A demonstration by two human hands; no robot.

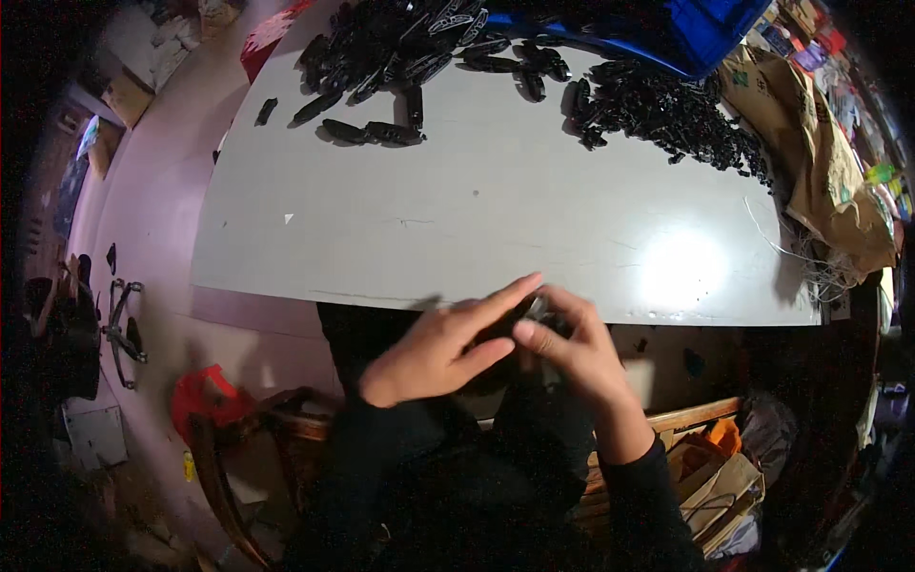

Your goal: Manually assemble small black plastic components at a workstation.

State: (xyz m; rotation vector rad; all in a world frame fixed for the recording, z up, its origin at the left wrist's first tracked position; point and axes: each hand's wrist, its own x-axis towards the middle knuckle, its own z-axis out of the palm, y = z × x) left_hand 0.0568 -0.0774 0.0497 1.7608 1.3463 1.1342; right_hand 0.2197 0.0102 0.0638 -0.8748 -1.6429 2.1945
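Just over the near edge of the white table (457,238), my two hands come close together. My right hand (581,348) curls its thumb and fingers round a small dark, partly shiny piece (537,307); most of it is hidden, so its kind cannot be made out. Beside it, my left hand (438,348) has its fingers stretched out straight and its thumb spread away from them. The left fingertips reach up against the piece or just in front of it; I cannot tell whether they touch.
Long black plastic parts (381,57) lie heaped at the far left of the table. Smaller black pieces (658,110) are piled at the far right, by a blue bin (705,38). A brown paper sack (810,143) and tangled clear strands (829,272) line the right edge.
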